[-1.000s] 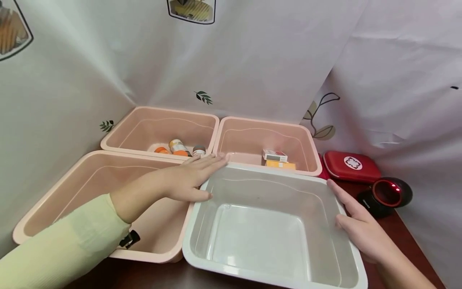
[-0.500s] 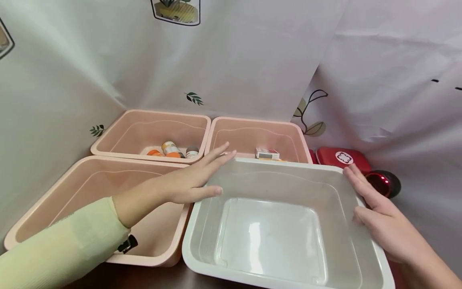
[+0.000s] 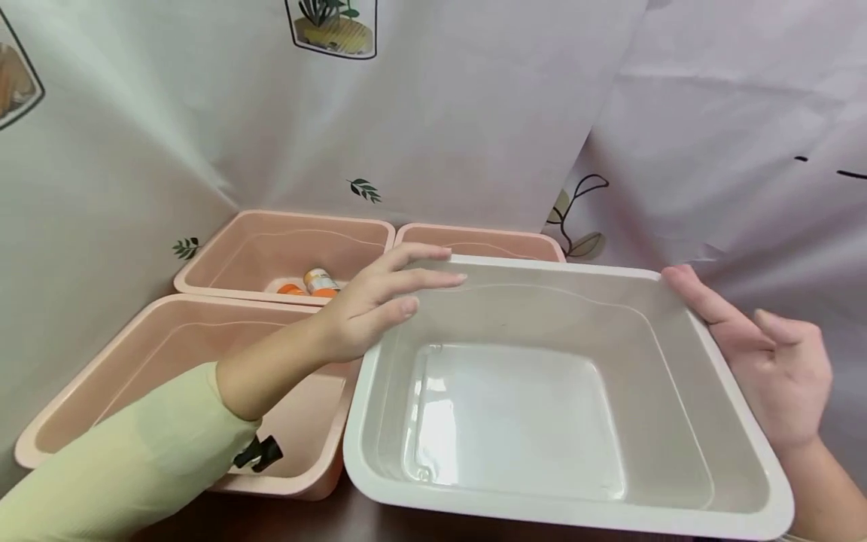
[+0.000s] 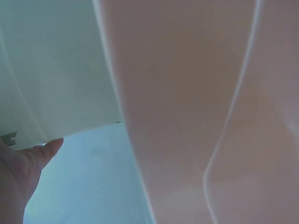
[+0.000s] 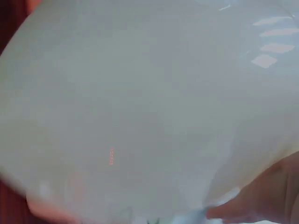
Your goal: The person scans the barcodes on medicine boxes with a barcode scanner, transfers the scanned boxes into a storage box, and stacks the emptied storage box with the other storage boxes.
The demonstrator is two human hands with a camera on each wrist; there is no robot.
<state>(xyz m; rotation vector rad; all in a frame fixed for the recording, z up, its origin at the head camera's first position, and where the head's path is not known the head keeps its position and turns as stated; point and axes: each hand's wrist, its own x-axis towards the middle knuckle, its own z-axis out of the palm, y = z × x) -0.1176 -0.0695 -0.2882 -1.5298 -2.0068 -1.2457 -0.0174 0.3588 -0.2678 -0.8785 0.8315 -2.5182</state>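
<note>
A large white plastic bin (image 3: 521, 421), with nothing inside, is tilted up at the right front in the head view. My left hand (image 3: 379, 305) lies at its back left corner, fingers extended over the rim and thumb toward the inside. My right hand (image 3: 779, 361) is on the outside of its right wall, index fingertip at the back right corner and thumb raised outside. In the right wrist view the white bin's pale outer wall fills most of the picture, with a finger (image 5: 261, 198) against its lower edge.
A pink bin (image 3: 176, 297) stands beside the white one on the left. Behind it, another pink bin (image 3: 305, 216) holds orange-capped bottles (image 3: 317, 282). A third pink bin (image 3: 474, 229) is mostly hidden behind the white one. A patterned sheet (image 3: 474, 113) hangs close behind.
The white bin has risen and tilted up, now covering the medicine boxes, red case and black device behind it. My right hand has moved outward, its thumb leaving the inside of the bin.
</note>
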